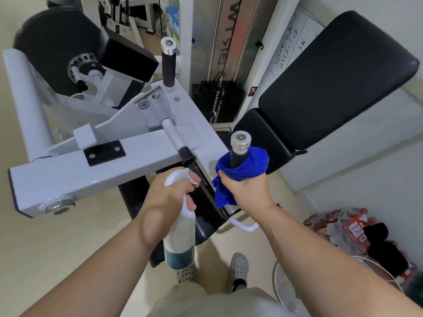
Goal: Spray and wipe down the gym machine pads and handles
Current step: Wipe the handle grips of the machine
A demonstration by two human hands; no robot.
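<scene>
My left hand (pixel 167 197) grips a white spray bottle (pixel 179 236) by its neck and trigger, nozzle pointing away from me; blue liquid fills its bottom. My right hand (pixel 245 191) holds a blue cloth (pixel 242 170) wrapped around the near black handle (pixel 239 154) of the white gym machine (pixel 91 161), just below the handle's silver cap. A second black handle (pixel 169 65) stands upright farther back. The black back pad (pixel 338 81) is at the upper right, the seat pad (pixel 261 133) below it, and a black roller pad (pixel 55 49) at the upper left.
The weight stack (pixel 217 101) and its cables rise behind the seat. A white fan (pixel 290 291) and a pack of red-capped bottles (pixel 343 229) sit on the floor at the right. My feet in white clogs (pixel 239 268) stand close to the machine's base.
</scene>
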